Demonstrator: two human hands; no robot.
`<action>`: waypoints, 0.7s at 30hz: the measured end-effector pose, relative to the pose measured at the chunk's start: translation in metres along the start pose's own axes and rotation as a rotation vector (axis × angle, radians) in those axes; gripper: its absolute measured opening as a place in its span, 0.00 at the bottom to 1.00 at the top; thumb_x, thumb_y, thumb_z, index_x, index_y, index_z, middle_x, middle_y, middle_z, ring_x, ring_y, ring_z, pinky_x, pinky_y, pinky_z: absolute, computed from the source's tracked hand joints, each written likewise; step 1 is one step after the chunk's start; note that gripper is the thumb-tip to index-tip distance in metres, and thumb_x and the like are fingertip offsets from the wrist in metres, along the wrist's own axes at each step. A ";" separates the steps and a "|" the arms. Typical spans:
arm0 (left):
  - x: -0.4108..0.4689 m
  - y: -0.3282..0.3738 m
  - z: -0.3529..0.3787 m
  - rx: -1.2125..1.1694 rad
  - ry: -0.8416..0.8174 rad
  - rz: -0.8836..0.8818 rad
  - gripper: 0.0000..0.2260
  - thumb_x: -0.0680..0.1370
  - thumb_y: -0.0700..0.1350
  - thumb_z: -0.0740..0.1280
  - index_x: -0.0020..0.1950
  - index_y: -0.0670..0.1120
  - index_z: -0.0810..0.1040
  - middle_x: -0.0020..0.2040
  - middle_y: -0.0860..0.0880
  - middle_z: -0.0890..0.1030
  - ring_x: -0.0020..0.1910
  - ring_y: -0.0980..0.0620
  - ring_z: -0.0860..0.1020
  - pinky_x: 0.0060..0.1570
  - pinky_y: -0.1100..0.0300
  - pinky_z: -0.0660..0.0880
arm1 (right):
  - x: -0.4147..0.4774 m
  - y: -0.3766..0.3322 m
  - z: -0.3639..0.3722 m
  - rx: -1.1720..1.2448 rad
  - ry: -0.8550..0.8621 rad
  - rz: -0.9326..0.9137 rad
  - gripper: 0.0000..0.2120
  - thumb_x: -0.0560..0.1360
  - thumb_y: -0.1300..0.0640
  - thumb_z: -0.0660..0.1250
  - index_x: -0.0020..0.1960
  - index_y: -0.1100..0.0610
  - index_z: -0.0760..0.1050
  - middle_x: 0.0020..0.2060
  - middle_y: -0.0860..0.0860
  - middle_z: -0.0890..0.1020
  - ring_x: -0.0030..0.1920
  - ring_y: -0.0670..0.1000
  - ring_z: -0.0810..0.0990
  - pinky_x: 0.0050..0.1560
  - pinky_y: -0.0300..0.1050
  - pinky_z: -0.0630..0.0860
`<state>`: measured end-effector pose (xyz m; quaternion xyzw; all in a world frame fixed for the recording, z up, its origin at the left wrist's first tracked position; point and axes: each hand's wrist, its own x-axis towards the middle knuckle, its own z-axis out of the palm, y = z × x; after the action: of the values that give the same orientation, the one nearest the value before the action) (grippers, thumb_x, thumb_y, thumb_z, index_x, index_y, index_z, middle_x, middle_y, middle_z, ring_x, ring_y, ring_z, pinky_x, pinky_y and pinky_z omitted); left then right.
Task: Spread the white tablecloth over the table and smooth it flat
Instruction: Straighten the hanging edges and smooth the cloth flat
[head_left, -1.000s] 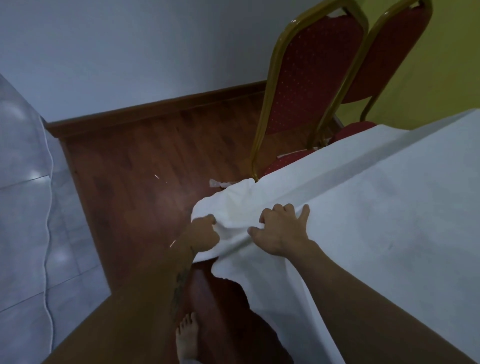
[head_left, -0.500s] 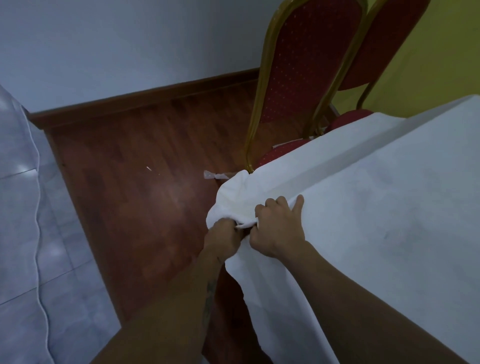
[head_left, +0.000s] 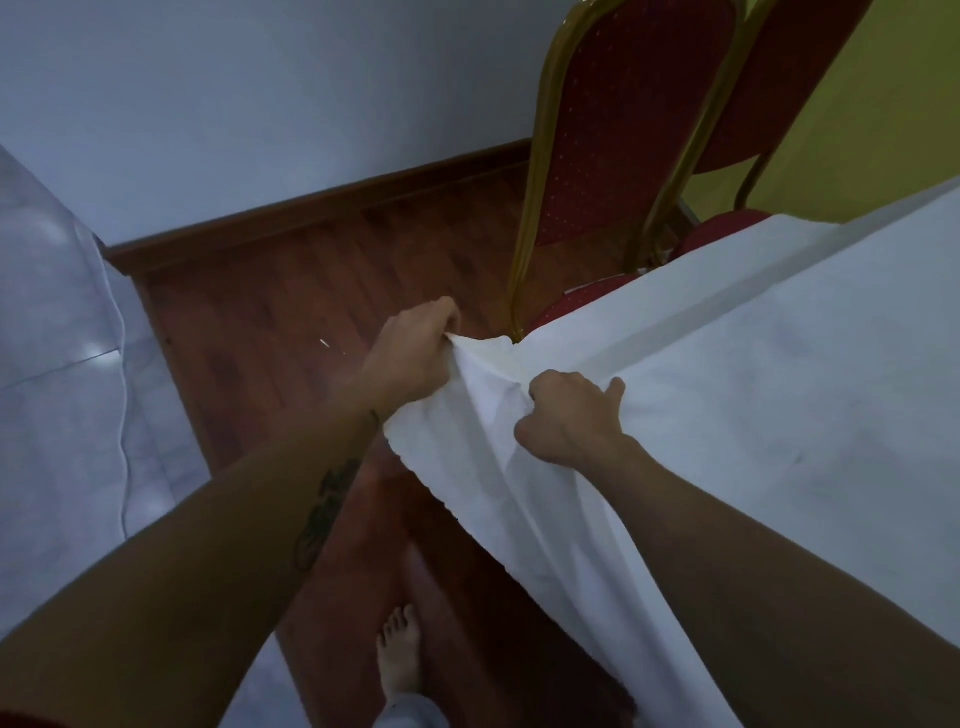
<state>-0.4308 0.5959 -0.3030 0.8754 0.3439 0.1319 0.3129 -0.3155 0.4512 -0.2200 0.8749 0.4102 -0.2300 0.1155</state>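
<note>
The white tablecloth (head_left: 779, 395) covers the table on the right, and its corner hangs off the near left corner in loose folds. My left hand (head_left: 410, 358) pinches the corner's edge and holds it out to the left, above the floor. My right hand (head_left: 571, 415) is closed on a bunch of cloth right at the table corner, thumb pointing toward the tabletop. The table itself is hidden under the cloth.
Two red chairs with gold frames (head_left: 623, 156) stand tucked against the table's far side, the cloth lying over their seats. Red-brown wood floor (head_left: 270, 332) meets grey tiles (head_left: 52, 389) at left. A white cable (head_left: 122, 364) runs along the tiles. My bare foot (head_left: 400, 654) is below.
My left hand has moved up and left, drawing the cloth corner outward from the bunch it held beside my right hand. My right hand stays at the table corner.
</note>
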 end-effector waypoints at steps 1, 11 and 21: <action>0.000 -0.001 0.003 -0.009 -0.018 0.000 0.13 0.74 0.34 0.63 0.54 0.49 0.75 0.49 0.51 0.77 0.46 0.50 0.75 0.49 0.54 0.75 | -0.001 -0.001 0.000 0.033 0.021 0.003 0.06 0.72 0.51 0.65 0.47 0.50 0.72 0.42 0.47 0.77 0.53 0.52 0.78 0.74 0.69 0.49; 0.006 -0.023 0.012 0.180 -0.197 0.058 0.13 0.69 0.34 0.66 0.48 0.46 0.83 0.43 0.46 0.81 0.42 0.44 0.78 0.43 0.53 0.76 | -0.005 0.005 0.011 0.126 0.209 -0.116 0.09 0.75 0.54 0.68 0.44 0.48 0.67 0.38 0.45 0.75 0.43 0.48 0.74 0.75 0.67 0.52; 0.014 -0.052 0.030 0.332 -0.177 -0.289 0.08 0.72 0.41 0.65 0.49 0.47 0.71 0.45 0.45 0.78 0.44 0.42 0.77 0.50 0.45 0.77 | -0.013 0.050 0.032 0.039 0.207 -0.252 0.29 0.76 0.34 0.52 0.73 0.45 0.65 0.77 0.50 0.64 0.78 0.56 0.56 0.78 0.60 0.45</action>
<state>-0.4344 0.6214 -0.3588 0.8646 0.4540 -0.0497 0.2094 -0.2939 0.3987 -0.2408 0.8375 0.5220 -0.1593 0.0261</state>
